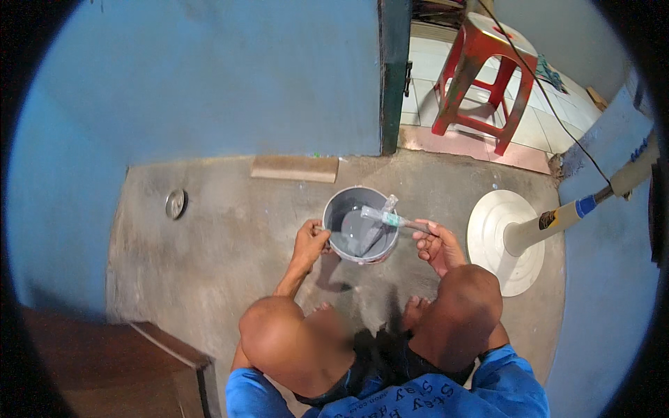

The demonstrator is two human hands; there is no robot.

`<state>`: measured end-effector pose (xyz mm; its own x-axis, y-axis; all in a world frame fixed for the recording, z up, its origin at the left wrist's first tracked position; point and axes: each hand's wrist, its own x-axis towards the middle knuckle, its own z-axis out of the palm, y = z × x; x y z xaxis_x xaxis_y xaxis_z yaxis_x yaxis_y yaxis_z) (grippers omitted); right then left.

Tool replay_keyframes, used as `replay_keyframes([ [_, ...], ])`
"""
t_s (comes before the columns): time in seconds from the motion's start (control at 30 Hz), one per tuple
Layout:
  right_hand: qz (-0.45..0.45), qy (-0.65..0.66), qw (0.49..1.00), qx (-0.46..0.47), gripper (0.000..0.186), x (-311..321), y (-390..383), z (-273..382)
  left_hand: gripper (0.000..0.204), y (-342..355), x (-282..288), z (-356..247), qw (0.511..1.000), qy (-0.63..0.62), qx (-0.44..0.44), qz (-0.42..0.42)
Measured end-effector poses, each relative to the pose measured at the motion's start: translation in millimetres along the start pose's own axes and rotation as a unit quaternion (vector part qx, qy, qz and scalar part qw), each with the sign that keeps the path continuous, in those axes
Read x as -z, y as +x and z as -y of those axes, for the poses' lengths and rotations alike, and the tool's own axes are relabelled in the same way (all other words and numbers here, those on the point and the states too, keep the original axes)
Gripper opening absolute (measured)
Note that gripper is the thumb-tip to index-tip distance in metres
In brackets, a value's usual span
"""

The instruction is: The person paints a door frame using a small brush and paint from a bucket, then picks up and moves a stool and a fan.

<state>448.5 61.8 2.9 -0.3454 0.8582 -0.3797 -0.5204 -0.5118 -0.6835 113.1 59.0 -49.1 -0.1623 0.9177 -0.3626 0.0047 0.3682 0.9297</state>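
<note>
On the concrete floor in front of me stands a round bucket (337,212) with grey paint or a similar liquid in its bottom. My left hand (309,245) grips its left rim, thumb near the edge. In my right hand (440,247) is the handle of a paintbrush (417,226), held level over the bucket's right rim with the bristle end above the opening. A flat pale tool (391,202) leans inside the bucket under the brush; its exact kind I cannot make out. My feet rest close below the bucket, between my raised knees.
A white round stand base (488,223) with a slanting pole is at the right. Beyond the doorway stands a red stool (460,90). A flat beige board (295,168) lies by the blue wall, a small metal dish (174,203) farther left. Brown wooden furniture (111,355) fills the lower left.
</note>
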Motion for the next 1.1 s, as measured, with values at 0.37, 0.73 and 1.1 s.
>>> replay_keyframes([
  [0.37, 0.041, 0.137, 0.977, 0.155, 0.039, -49.0, 21.2, 17.0, 0.040, -4.5, 67.0, 15.6, 0.998, -0.047, 0.041, 0.014],
  [0.73, -0.119, -0.303, 0.862, 0.388, 0.028, -48.0, 120.7, 56.3, 0.038, -50.2, 140.5, 23.6, 0.997, -0.041, 0.032, -0.056],
  [1.1, -0.076, -0.606, 0.667, 0.427, 0.019, -17.0, 231.3, 101.5, 0.029, -141.7, 85.0, 149.3, 0.958, -0.129, 0.083, -0.242],
])
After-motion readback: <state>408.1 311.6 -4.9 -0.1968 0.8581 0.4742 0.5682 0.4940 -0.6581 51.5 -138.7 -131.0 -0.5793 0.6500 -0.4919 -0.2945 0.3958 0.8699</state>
